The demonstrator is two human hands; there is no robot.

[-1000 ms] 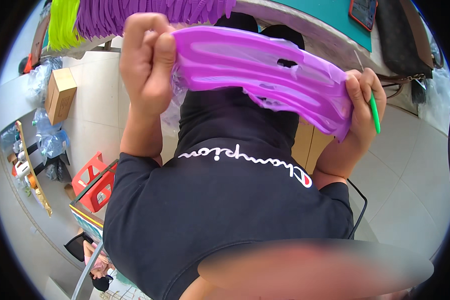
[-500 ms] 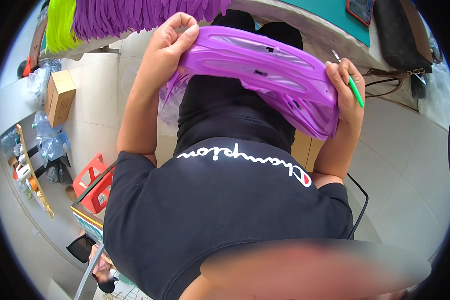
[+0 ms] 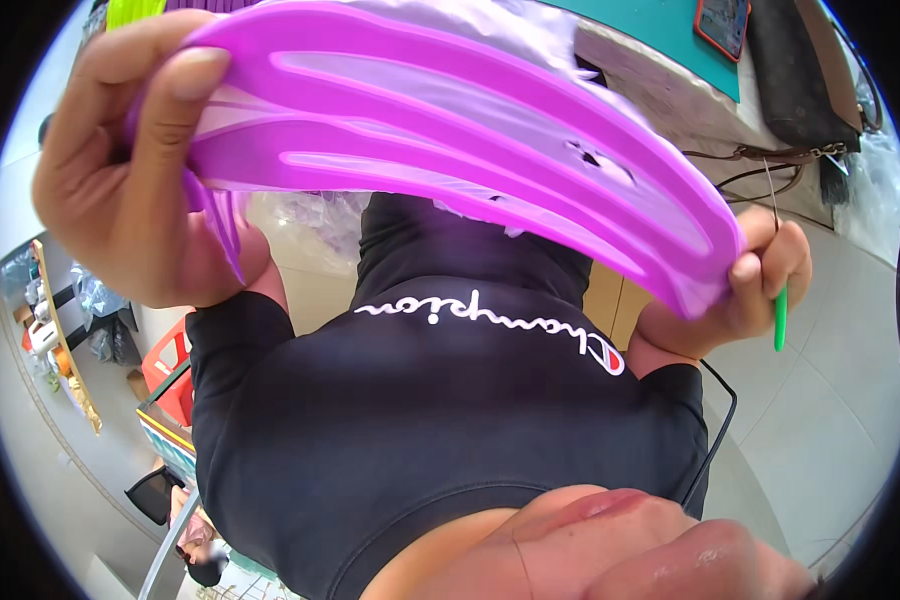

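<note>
A long, soft purple rubber piece (image 3: 420,45) is stretched between my hands, raised across the upper view. Thin pale film spans its long oval openings, and a ragged hole (image 3: 600,160) shows in that film near the right. My left hand (image 3: 135,170) pinches its left end between thumb and fingers, with a loose purple strip dangling below. At the other end, the fingers of my right hand (image 3: 770,265) grip the lower right corner. The same hand also keeps a green-handled tool (image 3: 781,320) with a thin metal shaft; its handle points down.
Behind the piece is a table with a green mat (image 3: 650,25), a phone (image 3: 722,25) and a dark handbag (image 3: 800,70). Purple and yellow-green pieces lie at the far left. A red stool (image 3: 170,370) stands left of me; another person (image 3: 198,535) is at lower left.
Both hands have lifted the purple piece up and closer, and spread it wider. My left hand moved left, my right hand right and down with the green-handled tool.
</note>
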